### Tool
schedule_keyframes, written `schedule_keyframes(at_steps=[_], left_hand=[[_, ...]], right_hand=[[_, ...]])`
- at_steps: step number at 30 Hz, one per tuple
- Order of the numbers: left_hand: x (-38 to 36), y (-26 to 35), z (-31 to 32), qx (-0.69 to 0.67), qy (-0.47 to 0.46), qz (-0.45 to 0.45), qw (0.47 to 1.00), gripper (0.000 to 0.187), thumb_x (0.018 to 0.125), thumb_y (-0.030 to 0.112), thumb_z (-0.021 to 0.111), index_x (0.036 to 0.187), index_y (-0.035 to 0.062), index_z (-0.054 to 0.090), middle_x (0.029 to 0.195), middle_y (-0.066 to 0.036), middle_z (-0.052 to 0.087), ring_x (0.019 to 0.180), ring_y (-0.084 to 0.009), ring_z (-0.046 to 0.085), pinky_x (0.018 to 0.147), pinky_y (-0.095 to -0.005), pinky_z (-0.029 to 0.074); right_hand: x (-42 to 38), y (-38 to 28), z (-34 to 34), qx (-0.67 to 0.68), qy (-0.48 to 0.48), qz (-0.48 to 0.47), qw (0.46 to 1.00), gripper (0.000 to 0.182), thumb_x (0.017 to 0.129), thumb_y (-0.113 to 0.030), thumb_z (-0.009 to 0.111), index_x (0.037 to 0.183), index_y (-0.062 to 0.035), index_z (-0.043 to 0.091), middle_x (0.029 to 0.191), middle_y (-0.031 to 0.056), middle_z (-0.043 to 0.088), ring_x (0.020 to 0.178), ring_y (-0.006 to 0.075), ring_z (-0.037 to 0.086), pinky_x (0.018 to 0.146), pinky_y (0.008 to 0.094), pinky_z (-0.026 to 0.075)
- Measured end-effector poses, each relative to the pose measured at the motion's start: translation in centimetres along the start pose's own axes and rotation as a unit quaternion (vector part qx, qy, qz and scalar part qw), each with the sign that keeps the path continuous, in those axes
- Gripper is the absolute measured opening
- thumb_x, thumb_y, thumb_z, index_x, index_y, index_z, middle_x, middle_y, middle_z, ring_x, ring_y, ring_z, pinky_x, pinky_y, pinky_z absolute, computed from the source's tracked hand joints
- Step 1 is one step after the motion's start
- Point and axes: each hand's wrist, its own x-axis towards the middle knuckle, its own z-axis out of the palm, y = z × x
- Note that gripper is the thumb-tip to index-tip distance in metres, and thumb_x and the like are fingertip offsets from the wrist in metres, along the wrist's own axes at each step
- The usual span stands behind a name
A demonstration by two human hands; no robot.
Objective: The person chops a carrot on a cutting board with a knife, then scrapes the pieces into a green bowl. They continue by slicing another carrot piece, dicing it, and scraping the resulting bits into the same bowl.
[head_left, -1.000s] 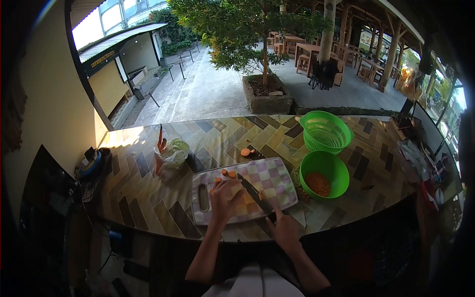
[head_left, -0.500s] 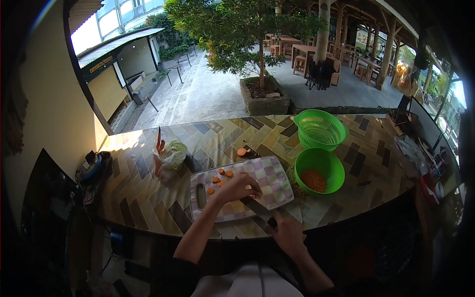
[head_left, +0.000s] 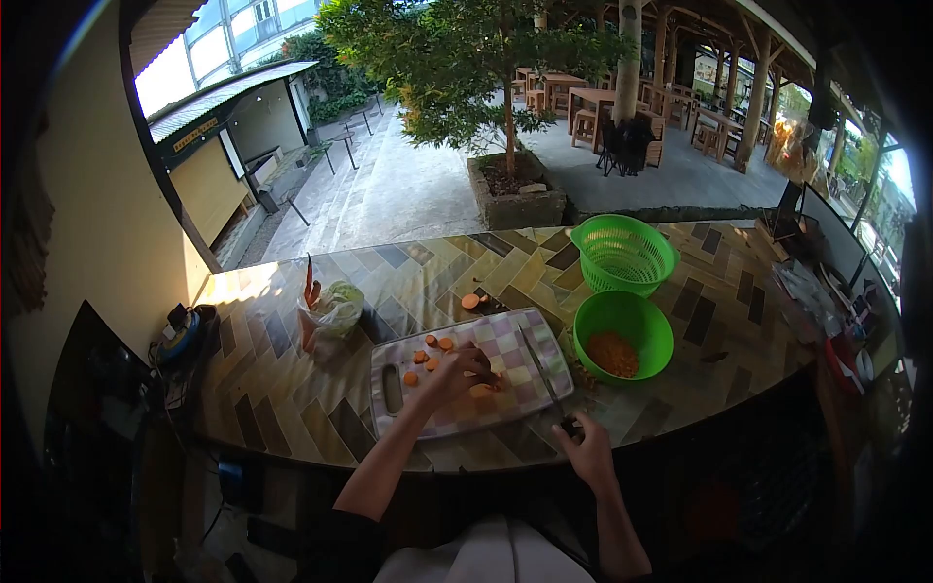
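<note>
Carrot piece (head_left: 483, 389) under left fingers (head_left: 476, 368), knife (head_left: 544, 374) in right hand (head_left: 587, 450)

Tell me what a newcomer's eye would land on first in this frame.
Probably the two bright green pieces at the counter's right: a slotted basket behind a bowl of orange bits. Next, the checkered cutting board at centre, where the left hand rests by carrot slices and the right hand holds a knife.

The yellow sign (head_left: 194, 133) on the outbuilding's fascia bears lettering too small to read.
</note>
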Motion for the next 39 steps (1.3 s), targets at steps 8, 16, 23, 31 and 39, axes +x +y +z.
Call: schedule_keyframes(at_steps=[8, 16, 23, 31, 39], left_hand=[[-0.7, 0.4, 0.6, 0.036, -0.005, -0.076, 0.996, 0.010, 0.077, 0.012, 0.077, 0.085, 0.0075, 0.078, 0.094, -0.007, 0.069, 0.091, -0.0242, 0.062, 0.082, -0.0358, 0.049], [0.8, 1.5, -0.7, 0.017, -0.038, -0.011, 0.999, 0.026, 0.077, 0.004, 0.075, 0.104, 0.0060, 0.075, 0.108, -0.009, 0.070, 0.110, -0.0257, 0.059, 0.096, -0.0363, 0.047], [1.6, 0.4, -0.7, -0.008, -0.164, -0.019, 0.986, 0.029, 0.077, 0.004, 0.075, 0.105, 0.0080, 0.076, 0.112, -0.010, 0.070, 0.111, -0.0282, 0.061, 0.096, -0.0369, 0.049], [-2.0, 1.8, 2.4, 0.054, 0.025, -0.117, 0.991, 0.019, 0.078, -0.002, 0.067, 0.094, 0.0012, 0.076, 0.097, -0.019, 0.070, 0.094, -0.0332, 0.067, 0.086, -0.0376, 0.052], [-2.6, 5.1, 4.3, 0.040, 0.119, -0.208, 0.970, 0.023, 0.077, -0.002, 0.068, 0.098, -0.0022, 0.074, 0.094, -0.020, 0.071, 0.087, -0.0344, 0.069, 0.080, -0.0377, 0.054]], right_hand=[[-0.2, -0.2, 0.5, 0.008, -0.024, -0.003, 1.000, 0.032, 0.088, -0.025, 0.074, 0.096, 0.0037, 0.063, 0.079, 0.0141, 0.067, 0.065, 0.0156, 0.057, 0.062, 0.0328, 0.046], [-0.3, 0.5, 0.6, 0.024, -0.028, -0.002, 0.999, 0.031, 0.088, -0.025, 0.073, 0.097, 0.0024, 0.063, 0.081, 0.0161, 0.068, 0.069, 0.0227, 0.064, 0.064, 0.0346, 0.048], [-0.6, -0.1, 0.4, 0.015, -0.027, -0.009, 0.999, 0.033, 0.088, -0.025, 0.073, 0.098, 0.0042, 0.062, 0.078, 0.0111, 0.067, 0.063, 0.0124, 0.054, 0.059, 0.0310, 0.045], [-1.4, 0.4, 0.6, 0.028, -0.078, 0.019, 0.996, 0.034, 0.091, -0.029, 0.069, 0.095, 0.0037, 0.060, 0.075, 0.0174, 0.063, 0.068, 0.0247, 0.063, 0.062, 0.0372, 0.047], [-2.1, -2.8, 0.6, 0.013, -0.170, 0.117, 0.978, 0.036, 0.099, -0.030, 0.056, 0.095, 0.0055, 0.055, 0.074, 0.0229, 0.061, 0.074, 0.0352, 0.065, 0.066, 0.0439, 0.047]])
